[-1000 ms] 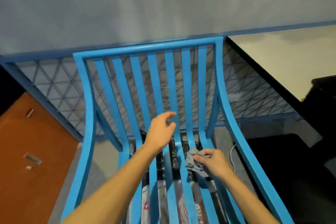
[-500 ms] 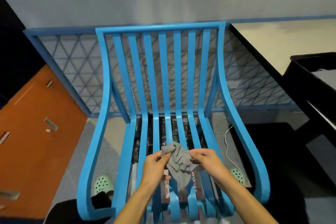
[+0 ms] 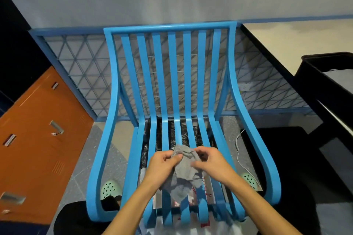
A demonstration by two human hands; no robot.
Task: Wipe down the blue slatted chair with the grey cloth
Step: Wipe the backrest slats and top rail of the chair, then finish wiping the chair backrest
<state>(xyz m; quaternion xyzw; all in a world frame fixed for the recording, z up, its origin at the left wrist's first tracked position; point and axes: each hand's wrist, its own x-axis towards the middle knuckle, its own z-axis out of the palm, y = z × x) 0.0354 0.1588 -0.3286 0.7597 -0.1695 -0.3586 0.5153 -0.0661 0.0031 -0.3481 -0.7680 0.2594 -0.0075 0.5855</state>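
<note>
The blue slatted chair [image 3: 172,74] faces me, its tall back against a mesh fence and its seat slats running toward me. Over the front of the seat I hold the grey cloth [image 3: 183,177] with both hands. My left hand [image 3: 162,166] pinches its upper left part between thumb and fingers. My right hand [image 3: 210,164] grips its upper right part, fingers curled. The cloth hangs crumpled below my hands, just above the seat slats.
An orange cabinet [image 3: 38,139] with metal handles stands at the left. A black table [image 3: 328,89] is at the right. A white cable [image 3: 238,149] lies on the floor right of the seat. Green clogs [image 3: 108,190] show beside the chair's front legs. Bags lie under the seat.
One second ago my left hand was raised at the back slats while only the right held the cloth. The left hand came down and took the cloth; now both hold it, slightly lower.
</note>
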